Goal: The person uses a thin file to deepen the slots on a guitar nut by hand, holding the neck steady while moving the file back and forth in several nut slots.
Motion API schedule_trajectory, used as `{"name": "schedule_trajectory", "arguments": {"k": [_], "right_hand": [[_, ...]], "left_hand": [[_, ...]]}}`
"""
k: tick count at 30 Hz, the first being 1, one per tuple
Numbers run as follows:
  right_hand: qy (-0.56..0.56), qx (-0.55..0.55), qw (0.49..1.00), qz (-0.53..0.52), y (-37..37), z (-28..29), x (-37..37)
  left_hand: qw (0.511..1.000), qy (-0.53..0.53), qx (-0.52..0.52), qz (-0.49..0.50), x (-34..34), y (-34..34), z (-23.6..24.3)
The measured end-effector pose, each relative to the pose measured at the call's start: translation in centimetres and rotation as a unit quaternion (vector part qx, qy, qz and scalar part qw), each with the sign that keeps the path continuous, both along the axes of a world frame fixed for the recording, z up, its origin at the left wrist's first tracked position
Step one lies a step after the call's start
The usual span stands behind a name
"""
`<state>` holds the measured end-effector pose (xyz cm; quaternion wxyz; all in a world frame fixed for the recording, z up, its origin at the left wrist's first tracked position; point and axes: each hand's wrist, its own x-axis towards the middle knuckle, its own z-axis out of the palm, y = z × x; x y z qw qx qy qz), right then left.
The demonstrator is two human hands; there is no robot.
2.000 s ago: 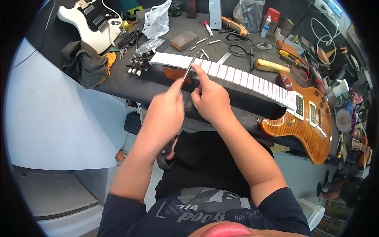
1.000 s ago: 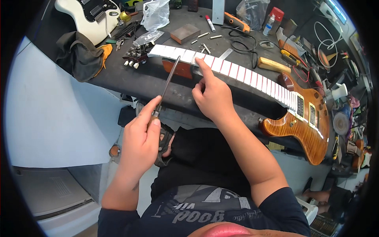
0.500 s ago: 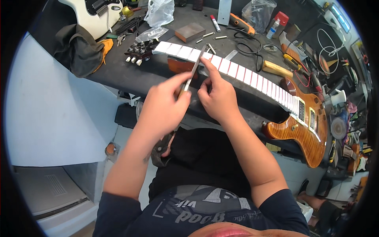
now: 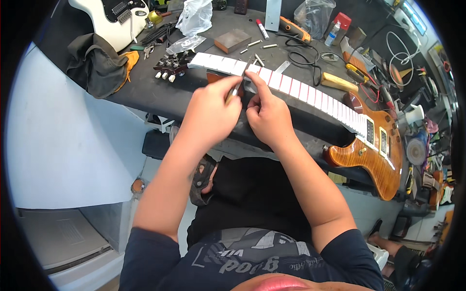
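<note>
A solid-body guitar with an amber flamed body (image 4: 371,167) lies across the bench, its headstock (image 4: 174,63) to the left. White tape covers its fretboard (image 4: 303,93), leaving the frets bare as thin lines. My left hand (image 4: 213,114) is closed around the handle of a slim metal file (image 4: 240,86), whose blade slants up across the taped neck near the headstock end. Beside the blade, my right hand (image 4: 270,116) has its index finger stretched to the fretboard, thumb apart and the other fingers curled. Whether that fingertip touches the file is unclear.
Behind the neck are a brown block (image 4: 233,40), a red-capped marker (image 4: 262,29), short metal rods, an orange power tool (image 4: 294,30) and its black cable. A wooden handle (image 4: 340,82) lies close to the neck. Far left are a white guitar (image 4: 109,22) and dark cloth (image 4: 97,65).
My left hand has pushed the file up and to the right, closer to my right hand. The right hand stays nearly in place, and the guitar has not visibly moved.
</note>
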<state>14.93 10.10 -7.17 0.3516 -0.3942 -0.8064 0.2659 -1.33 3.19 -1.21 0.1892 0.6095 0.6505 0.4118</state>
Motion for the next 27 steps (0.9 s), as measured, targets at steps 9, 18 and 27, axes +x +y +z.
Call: {"name": "schedule_trajectory", "arguments": {"k": [9,18,27], "right_hand": [[-0.025,0.018,0.999,-0.01,0.1,-0.5,0.3],[-0.003,0.0,1.0,0.008,0.1,-0.1,0.5],[0.032,-0.024,0.999,-0.001,-0.1,-0.1,0.5]], "left_hand": [[0.997,-0.078,-0.022,-0.011,0.0,-8.9,-2.0],[1.0,-0.01,-0.005,-0.007,0.6,-0.6,0.2],[0.999,-0.038,0.005,-0.008,-1.6,-11.8,-1.4]]}}
